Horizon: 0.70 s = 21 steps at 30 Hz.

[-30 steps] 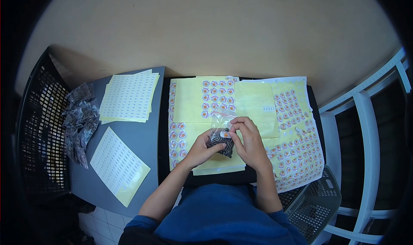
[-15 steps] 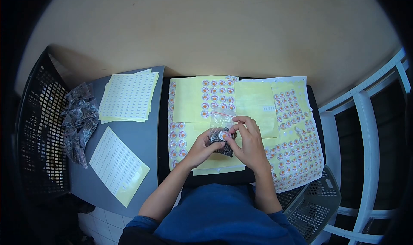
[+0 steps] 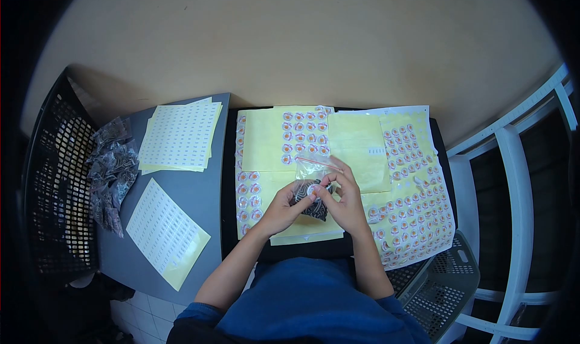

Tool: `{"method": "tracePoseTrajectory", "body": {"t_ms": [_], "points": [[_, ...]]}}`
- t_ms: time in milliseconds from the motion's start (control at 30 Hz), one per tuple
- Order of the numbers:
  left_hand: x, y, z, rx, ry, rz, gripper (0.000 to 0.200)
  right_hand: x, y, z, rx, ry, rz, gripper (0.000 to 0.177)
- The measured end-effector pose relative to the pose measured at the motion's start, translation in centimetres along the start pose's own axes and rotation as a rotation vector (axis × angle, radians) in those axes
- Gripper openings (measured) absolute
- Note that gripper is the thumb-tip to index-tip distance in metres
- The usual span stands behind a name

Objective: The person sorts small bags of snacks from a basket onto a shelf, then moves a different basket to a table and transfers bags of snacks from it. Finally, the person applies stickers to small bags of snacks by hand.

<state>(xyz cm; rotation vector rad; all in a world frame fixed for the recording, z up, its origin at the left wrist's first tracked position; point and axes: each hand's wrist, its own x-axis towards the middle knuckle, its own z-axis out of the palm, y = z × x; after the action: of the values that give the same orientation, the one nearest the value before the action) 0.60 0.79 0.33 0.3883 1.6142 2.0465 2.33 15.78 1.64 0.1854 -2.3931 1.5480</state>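
A clear zip-lock bag [image 3: 314, 208] with dark, light-patterned contents is held over the yellow sheets, its red-lined top pointing away from me. My left hand [image 3: 280, 212] grips the bag by its left side, thumb across the front. On the bag's front sits a round white sticker [image 3: 312, 189] with an orange centre, partly covered by fingers. My right hand [image 3: 344, 206] has its thumb and index finger closed at the sticker, against the bag. Around them lie yellow backing sheets [image 3: 263, 141] with rows of the same round stickers.
On the grey table [image 3: 115, 256] at left are a stack of printed label sheets [image 3: 178, 135], a single label sheet [image 3: 166, 229] and a pile of filled bags [image 3: 112, 169]. A black basket [image 3: 60, 187] stands beyond them. At lower right is a grey-green crate [image 3: 444, 289], near a white metal frame [image 3: 519, 205].
My right hand has shifted slightly left and its thumb and fingers have come in over the sticker, covering more of it. My left hand keeps its grip on the bag.
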Motion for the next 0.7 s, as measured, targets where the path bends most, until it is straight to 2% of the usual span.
{"method": "tracePoseTrajectory", "body": {"t_ms": [67,100,167,200,267,700], "points": [[-0.1,-0.1,0.1,0.023,0.012,0.008,0.03,0.0,0.2,0.5,0.312,-0.018,0.21,0.013],[-0.1,-0.1,0.1,0.022,0.01,0.008,0.03,0.0,0.8,0.8,0.311,-0.017,0.21,0.013],[-0.1,0.1,-0.1,0.052,0.019,-0.001,0.03,0.0,1.8,1.5,0.259,0.06,0.016,0.013],[-0.1,0.1,-0.2,0.052,0.019,-0.002,0.03,0.0,1.4,1.6,0.259,0.06,0.017,0.013],[-0.2,0.2,-0.3,0.048,0.007,-0.005,0.031,-0.1,0.3,1.6,0.573,0.079,0.286,0.015],[-0.4,0.6,-0.4,0.065,-0.026,-0.007,0.034,0.1,1.1,0.4,0.594,-0.004,0.321,0.016]]}}
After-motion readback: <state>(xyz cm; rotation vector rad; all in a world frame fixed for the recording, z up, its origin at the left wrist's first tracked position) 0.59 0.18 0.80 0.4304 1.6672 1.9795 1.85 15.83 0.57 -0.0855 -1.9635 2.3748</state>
